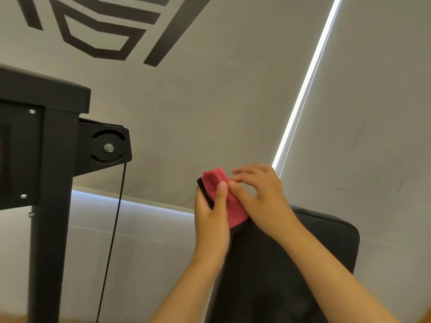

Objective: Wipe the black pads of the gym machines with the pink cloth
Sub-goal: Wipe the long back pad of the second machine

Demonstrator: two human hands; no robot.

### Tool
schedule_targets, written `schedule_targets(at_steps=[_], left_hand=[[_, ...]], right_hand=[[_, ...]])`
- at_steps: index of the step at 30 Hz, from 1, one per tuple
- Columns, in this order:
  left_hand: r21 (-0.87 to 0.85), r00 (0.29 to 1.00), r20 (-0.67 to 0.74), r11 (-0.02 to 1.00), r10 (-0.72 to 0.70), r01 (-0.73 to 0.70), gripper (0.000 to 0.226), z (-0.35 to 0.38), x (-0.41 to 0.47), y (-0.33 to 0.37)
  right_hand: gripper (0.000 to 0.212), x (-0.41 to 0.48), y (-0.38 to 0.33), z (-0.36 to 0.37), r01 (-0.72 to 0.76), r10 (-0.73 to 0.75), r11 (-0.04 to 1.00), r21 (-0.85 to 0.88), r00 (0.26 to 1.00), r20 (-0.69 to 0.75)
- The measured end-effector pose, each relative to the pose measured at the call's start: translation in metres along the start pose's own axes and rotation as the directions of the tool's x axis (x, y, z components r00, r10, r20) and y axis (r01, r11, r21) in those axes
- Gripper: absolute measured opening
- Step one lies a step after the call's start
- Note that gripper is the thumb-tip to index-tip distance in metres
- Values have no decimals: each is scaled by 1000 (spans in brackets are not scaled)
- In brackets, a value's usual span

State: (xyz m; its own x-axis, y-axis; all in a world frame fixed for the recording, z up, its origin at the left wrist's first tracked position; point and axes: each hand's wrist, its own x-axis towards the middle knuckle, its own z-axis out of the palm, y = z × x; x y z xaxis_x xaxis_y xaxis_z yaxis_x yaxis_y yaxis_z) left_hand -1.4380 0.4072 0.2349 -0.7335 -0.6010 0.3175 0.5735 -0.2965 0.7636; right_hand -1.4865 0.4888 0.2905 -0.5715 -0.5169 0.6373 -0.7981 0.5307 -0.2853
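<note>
A folded pink cloth (222, 194) with a black edge is held up in front of the wall. My left hand (211, 217) grips it from the left, thumb pressed across its face. My right hand (258, 194) touches the cloth's right side with its fingertips, fingers partly spread and blurred. Just below and behind both hands stands a black padded backrest (326, 241) of a gym machine, upright, its top edge level with my right wrist. The cloth's lower end hangs close to the pad's upper left corner; whether it touches I cannot tell.
A black steel machine frame (53, 183) stands at the left, with a pulley bracket (108, 148) and a thin black cable (114, 229) running down from it. Behind is a grey wall with a black logo (105, 26) and bright LED strips (305, 89).
</note>
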Motion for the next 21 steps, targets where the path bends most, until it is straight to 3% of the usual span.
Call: schedule_targets(at_steps=[3,7,11,16,19,21], left_hand=[[90,993,-94,993,-64,73,51,-14,11,-10],[245,989,5,959,-145,139,32,-18,19,-21],[297,991,51,949,-126,105,32,-7,26,-27],[358,993,104,934,-53,13,21,6,42,-16],[628,987,161,768,31,-127,13,17,44,-20],[671,986,158,726,60,-151,15,20,44,-22]], right_hand=[[24,0,18,-8,77,-77,933,-350,997,15],[44,-5,31,-3,-74,141,822,-564,987,76],[47,-9,37,8,-120,84,838,-532,992,-92],[51,-9,45,14,-106,52,820,-562,992,-112],[46,-10,46,17,-86,0,807,-584,989,-145],[41,-10,45,18,-86,-33,798,-597,982,-185]])
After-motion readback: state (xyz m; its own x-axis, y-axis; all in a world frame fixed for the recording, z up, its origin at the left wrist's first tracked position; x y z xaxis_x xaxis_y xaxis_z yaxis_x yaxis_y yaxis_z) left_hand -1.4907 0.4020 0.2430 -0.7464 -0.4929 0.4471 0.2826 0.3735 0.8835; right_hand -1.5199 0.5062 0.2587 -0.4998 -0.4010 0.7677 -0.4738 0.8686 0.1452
